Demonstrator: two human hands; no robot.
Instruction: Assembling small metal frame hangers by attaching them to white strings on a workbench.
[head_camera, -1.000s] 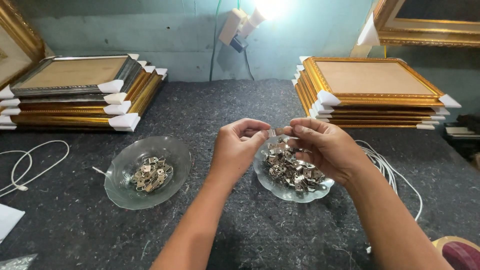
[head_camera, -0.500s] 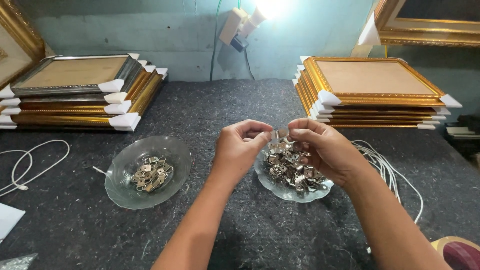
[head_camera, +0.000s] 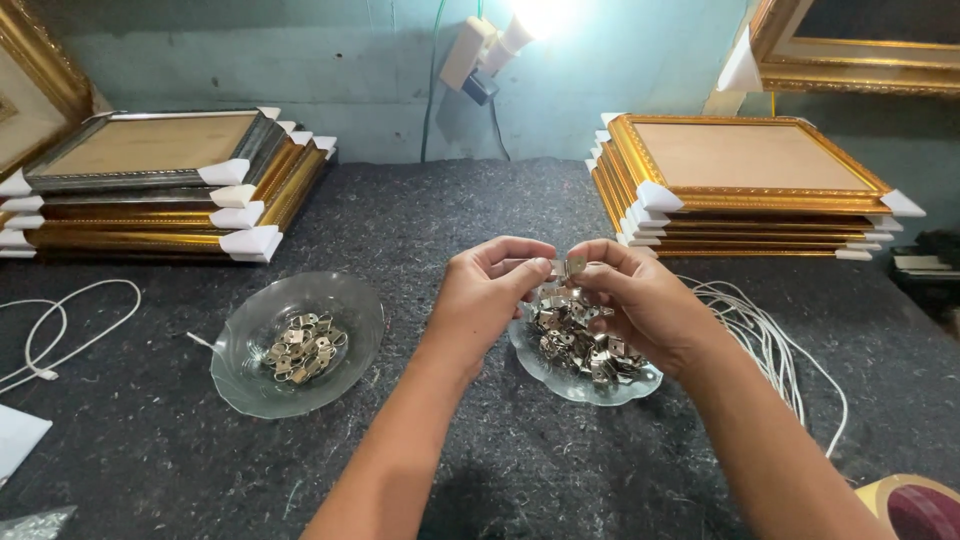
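Small metal hanger clip (head_camera: 572, 266), pinched between your two hands over the right-hand glass dish.

Near: your left hand (head_camera: 490, 290) and right hand (head_camera: 640, 300) meet, fingertips closed on the clip; it looks light, stiff, smooth and sharp-edged, so grip its flat faces. Below: right dish (head_camera: 585, 385) heaped with like clips; left dish (head_camera: 300, 345) holds fewer. White cords (head_camera: 770, 330) at right on the dark felt desk (head_camera: 430, 220). Far: gold frame stacks left (head_camera: 150, 190) and right (head_camera: 740, 180), with white triangular corner guards; no labels visible.

Shiny metal clips (head_camera: 585, 345), glass dish (head_camera: 560, 378)
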